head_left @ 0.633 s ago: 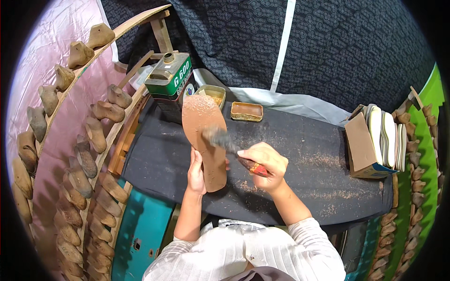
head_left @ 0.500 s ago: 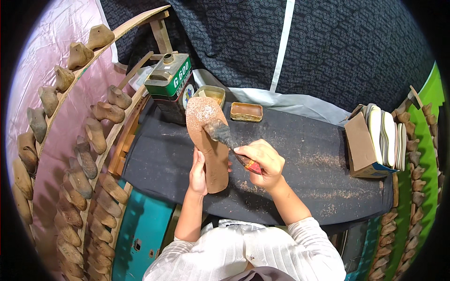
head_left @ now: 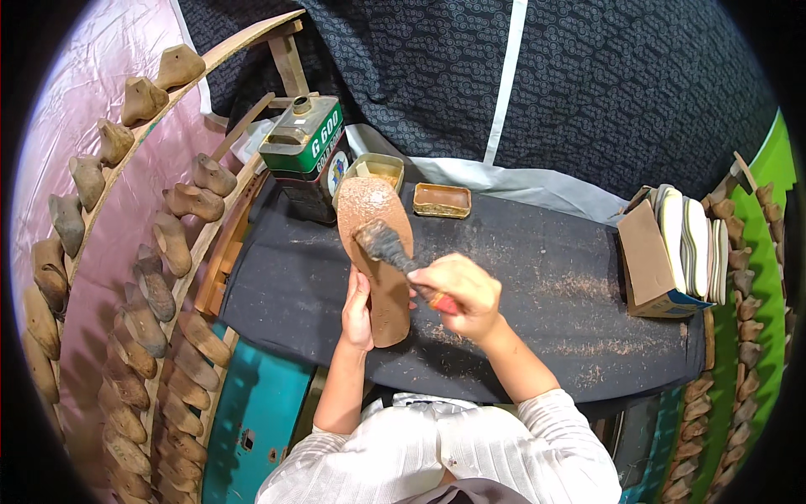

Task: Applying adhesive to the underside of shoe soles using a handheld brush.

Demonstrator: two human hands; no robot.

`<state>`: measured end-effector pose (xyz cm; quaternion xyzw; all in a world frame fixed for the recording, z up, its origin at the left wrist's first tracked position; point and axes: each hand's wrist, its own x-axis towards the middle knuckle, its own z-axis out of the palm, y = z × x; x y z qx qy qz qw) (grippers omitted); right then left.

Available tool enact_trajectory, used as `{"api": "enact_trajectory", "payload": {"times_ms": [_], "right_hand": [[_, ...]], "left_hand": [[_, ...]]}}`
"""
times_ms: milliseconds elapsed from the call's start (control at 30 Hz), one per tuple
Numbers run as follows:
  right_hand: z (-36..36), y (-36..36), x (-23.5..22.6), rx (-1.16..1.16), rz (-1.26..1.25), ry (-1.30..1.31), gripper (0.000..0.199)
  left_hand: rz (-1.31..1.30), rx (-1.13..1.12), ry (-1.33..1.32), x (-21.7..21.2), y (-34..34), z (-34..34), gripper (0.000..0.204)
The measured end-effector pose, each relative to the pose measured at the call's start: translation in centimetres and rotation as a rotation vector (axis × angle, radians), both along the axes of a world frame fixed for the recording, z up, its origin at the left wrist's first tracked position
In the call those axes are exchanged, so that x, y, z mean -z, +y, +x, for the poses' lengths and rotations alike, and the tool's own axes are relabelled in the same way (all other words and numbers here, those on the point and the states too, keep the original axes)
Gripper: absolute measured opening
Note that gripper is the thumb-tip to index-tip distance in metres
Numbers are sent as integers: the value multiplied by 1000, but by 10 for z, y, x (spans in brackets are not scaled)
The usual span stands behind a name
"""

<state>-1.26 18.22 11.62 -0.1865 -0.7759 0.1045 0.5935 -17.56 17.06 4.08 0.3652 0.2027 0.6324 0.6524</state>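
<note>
Brown sole [head_left: 379,252] held over the dark desk [head_left: 546,286], brush applied.

The left hand [head_left: 358,307] grips the sole's near left edge, fingers wrapped behind it. The right hand [head_left: 457,290] is closed around the red-handled brush [head_left: 395,252], whose bristles touch the sole's middle. At the far left of the desk stand a green can [head_left: 304,155], an open tin [head_left: 375,168] and a flat tin [head_left: 442,200]; a box of insoles [head_left: 672,252] sits far right.
</note>
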Motion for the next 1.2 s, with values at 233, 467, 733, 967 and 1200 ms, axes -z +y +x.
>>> {"api": "enact_trajectory", "payload": {"times_ms": [233,467,733,967,1200], "right_hand": [[-1,-10,4,-34,-39,0,24],[-2,-12,4,18,-67,-42,26],[-1,-15,5,-39,-142,104,16],[-6,-18,5,52,-70,44,24],[-7,-21,1,-15,-48,-159,40]], "left_hand": [[30,-2,-21,5,3,-6,50],[-26,-93,-95,-12,1,-2,45],[71,-101,-119,-21,3,-2,45],[104,-128,-110,-25,8,0,45],[79,-100,-103,-25,7,4,44]]}}
